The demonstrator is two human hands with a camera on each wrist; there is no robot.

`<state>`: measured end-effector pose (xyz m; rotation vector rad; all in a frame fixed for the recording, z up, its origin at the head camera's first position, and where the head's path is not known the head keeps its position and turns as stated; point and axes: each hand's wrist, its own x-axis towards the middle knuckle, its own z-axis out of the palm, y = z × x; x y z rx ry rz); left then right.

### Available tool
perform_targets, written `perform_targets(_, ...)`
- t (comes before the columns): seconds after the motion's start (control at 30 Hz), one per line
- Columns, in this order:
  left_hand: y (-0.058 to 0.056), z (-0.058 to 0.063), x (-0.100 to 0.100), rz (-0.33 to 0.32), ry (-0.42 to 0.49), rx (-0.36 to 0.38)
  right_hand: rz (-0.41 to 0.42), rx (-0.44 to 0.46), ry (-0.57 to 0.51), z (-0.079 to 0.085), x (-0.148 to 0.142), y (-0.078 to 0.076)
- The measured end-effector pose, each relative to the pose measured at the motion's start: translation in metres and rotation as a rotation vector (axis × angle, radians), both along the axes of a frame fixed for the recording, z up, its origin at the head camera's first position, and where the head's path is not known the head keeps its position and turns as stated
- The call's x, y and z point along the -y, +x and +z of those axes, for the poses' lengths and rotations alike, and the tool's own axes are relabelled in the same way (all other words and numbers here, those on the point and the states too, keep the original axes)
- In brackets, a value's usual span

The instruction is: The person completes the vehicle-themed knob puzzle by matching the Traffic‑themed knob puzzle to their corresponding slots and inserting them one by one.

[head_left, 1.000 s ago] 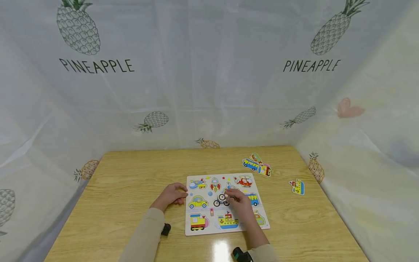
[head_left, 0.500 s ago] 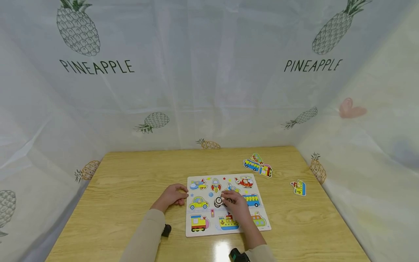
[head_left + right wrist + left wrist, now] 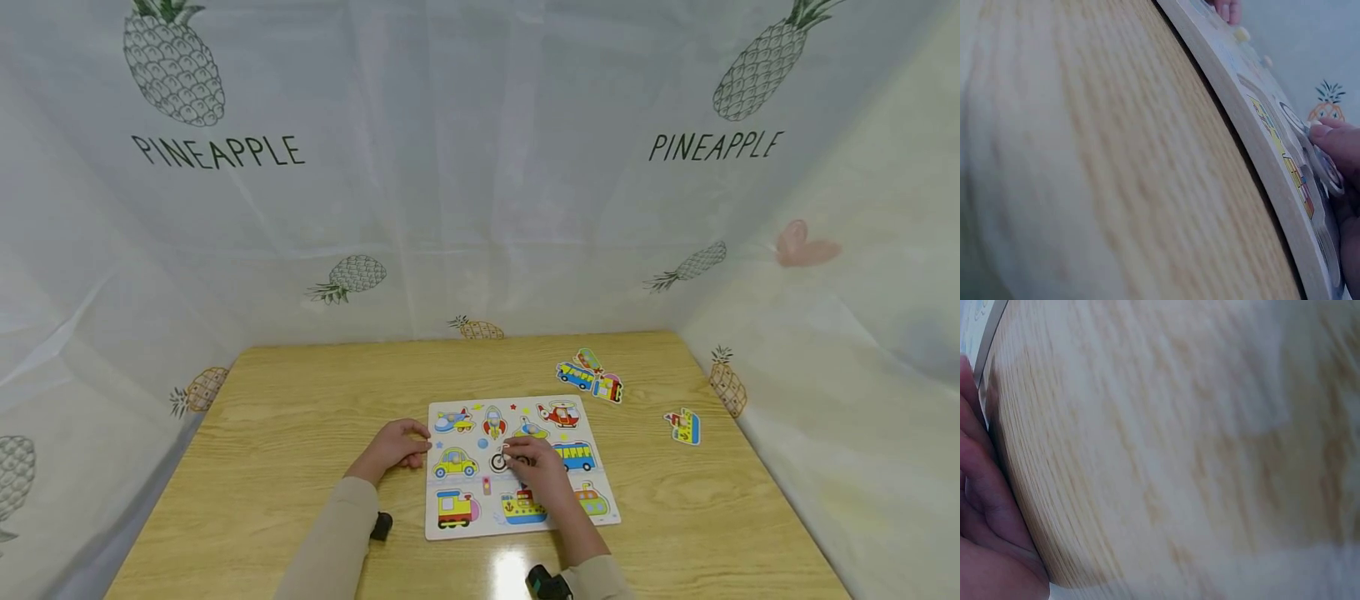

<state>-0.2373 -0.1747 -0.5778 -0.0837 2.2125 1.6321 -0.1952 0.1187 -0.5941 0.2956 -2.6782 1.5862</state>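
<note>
My right hand is over the middle of a white puzzle board, pinching a bicycle puzzle piece by its small knob. In the right wrist view, the bicycle piece lies close against the board's face, with my thumb at the knob. Whether it sits flush in its place cannot be told. My left hand rests on the table, its fingertips touching the board's left edge. In the left wrist view, my left hand shows loosely bent fingers beside that edge.
Beyond the board's top right corner lie a bus piece, a train piece and a green piece, close together. A ship piece lies farther right on the wooden table. Pineapple-print curtains stand around it.
My right hand has moved slightly left and down with the bicycle piece, bringing it over the matching bicycle picture on the board. My left hand has stayed at the board's edge.
</note>
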Motion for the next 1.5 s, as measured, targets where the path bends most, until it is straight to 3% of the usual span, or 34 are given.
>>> perform_targets(0.73, 0.0019, 0.0021, -0.001, 0.012, -0.015, 0.002, 0.049, -0.023, 0.028, -0.0032, 0.0009, -0.001)
perform_targets(1.13, 0.0002, 0.0011, -0.0005, 0.007, 0.008, 0.008, 0.043, 0.007, 0.02, -0.0006, 0.0018, -0.0023)
perform_targets(1.5, 0.001, 0.0008, -0.0012, 0.008, -0.009, -0.016, 0.028, -0.021, 0.039, 0.0023, 0.0042, -0.0008)
